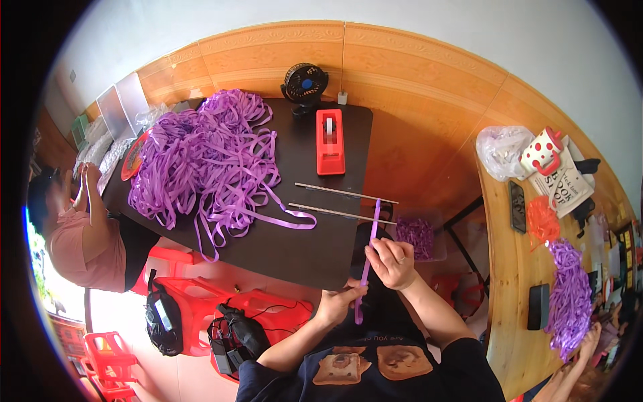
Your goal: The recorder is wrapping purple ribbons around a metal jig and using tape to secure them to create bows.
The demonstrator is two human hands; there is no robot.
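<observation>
Narrow purple ribbon (366, 271), held straight in both hands
Flat and smooth, slightly slanted, it passes the right hand (394, 263), its far end crossing two thin rods (328, 211) in view, its near end protruding beyond the left hand (339, 305)

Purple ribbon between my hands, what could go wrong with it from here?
The purple ribbon is narrow and pinched between your fingers, so it might twist or slip. Two thin rods jut past the edge of the dark table near your right hand; a bump could knock them off. The ribbon pile is loosely jumbled, so pulling one strand could tangle others.
</observation>
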